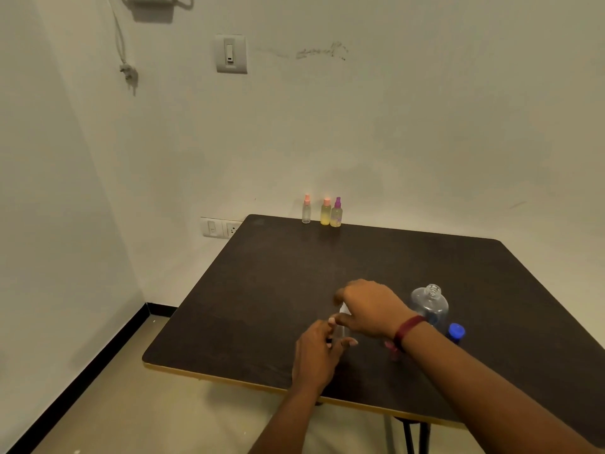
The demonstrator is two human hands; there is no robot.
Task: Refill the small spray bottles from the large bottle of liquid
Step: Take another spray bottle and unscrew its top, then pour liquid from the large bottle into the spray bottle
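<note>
A dark table (294,290) with a pale edge fills a corner of off-white walls (425,126), above a beige floor (147,404) with black skirting (98,359). A switch plate (231,54) and dangling plug (129,75) sit high; a socket panel (221,228) lies beside the table

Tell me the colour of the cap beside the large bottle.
The cap is blue, in the head view.

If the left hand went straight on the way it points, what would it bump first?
The left hand would likely meet the small clear bottle under the right hand; they may already touch.
</note>
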